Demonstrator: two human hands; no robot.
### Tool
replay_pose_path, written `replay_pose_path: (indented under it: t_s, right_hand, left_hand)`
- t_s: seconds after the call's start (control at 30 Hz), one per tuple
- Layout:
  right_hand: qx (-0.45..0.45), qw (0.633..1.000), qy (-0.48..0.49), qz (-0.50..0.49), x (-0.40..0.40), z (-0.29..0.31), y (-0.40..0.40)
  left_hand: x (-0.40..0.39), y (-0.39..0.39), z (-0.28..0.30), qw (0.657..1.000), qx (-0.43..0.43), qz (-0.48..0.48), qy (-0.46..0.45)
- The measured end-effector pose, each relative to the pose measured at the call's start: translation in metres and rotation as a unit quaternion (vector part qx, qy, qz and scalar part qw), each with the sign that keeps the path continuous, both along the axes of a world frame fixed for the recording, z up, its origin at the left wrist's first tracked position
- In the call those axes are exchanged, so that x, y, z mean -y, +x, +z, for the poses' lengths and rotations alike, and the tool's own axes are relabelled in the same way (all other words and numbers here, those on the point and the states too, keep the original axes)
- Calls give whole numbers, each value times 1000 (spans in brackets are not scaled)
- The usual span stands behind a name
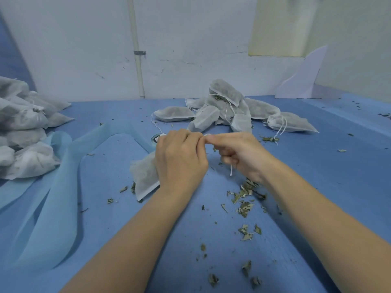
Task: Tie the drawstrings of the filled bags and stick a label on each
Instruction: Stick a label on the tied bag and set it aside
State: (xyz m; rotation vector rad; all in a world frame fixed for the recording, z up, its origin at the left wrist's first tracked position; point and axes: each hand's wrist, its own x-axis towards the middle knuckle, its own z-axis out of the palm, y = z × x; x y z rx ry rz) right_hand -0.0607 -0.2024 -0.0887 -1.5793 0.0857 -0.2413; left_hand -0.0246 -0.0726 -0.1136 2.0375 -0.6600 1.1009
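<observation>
A filled white mesh bag (145, 176) lies on the blue table at centre, mostly under my left hand (179, 159), whose curled fingers grip its neck. My right hand (237, 153) meets the left at the fingertips and pinches the white drawstring (231, 171), whose loose end hangs below the fist. A pile of filled bags (228, 111) with loose strings lies behind my hands. Another heap of bags (23, 132) sits at the far left. A small label roll or sticker (157, 138) peeks out just behind my left hand.
Light blue fabric strips (53, 199) drape over the left of the table. Dried leaf crumbs (245, 204) are scattered at the front right. A white wall with a pipe (137, 60) closes the back, and a white card (302, 81) leans at the back right.
</observation>
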Motion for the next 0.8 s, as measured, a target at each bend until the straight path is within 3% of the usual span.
replay_pose_path:
  t_s: [0.1,0.2,0.3,0.37,0.5,0.67,0.8]
  right_hand:
    - [2,998,-48,-42,-1,-3,0]
    - [18,991,-108,-82,-4,-7,1]
    - [12,988,-125,-91,-5,-6,2]
    - [-3,990,-114,-82,-3,-6,3]
    - [-46,998,-15,-42,-3,-4,4]
    - [-112,982,147,46,-4,-1,5]
    - [-95,976,191,47,-5,1,4]
  left_hand:
    - [0,2,-3,999,30,0,16]
    - [1,0,-5,1000,4,-4,31]
    - [1,-3,-1,992,-118,-26,19]
    - [1,-3,3,971,-231,-54,-44]
    - [2,-1,7,932,-339,-77,-103]
    - [3,-3,6,940,-292,-118,-134]
    - [2,-6,6,949,-213,-161,-168]
